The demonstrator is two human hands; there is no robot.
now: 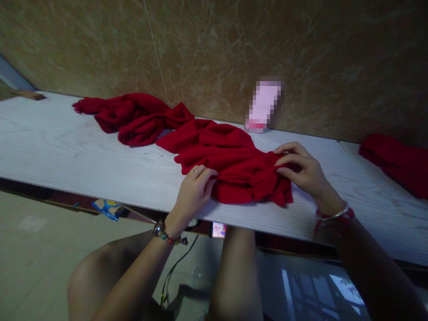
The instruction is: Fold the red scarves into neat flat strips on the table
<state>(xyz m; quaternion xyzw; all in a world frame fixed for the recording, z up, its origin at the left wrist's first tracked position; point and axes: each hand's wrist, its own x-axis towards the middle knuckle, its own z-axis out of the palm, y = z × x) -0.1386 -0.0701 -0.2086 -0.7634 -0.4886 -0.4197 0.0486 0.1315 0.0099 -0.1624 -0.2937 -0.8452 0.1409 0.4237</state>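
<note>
The cloth [230, 154] runs from the table's [50, 142] back edge toward its front, left part bunched, right part loosely spread, half-open right hand [306, 173] pinching it, left hand [194, 187] curled against it, grip unclear.

– Main item?
– Red cloth [227, 151], rumpled, fringed at left, lying along a white counter [76, 151].
– Handling?
– Right grip [302, 169] pinching its right end; left grip [195, 187] at its near edge.
– Also?
– Second red cloth [394, 165], right; blurred pink item [265, 103], far edge, by the wall [214, 44].
</note>
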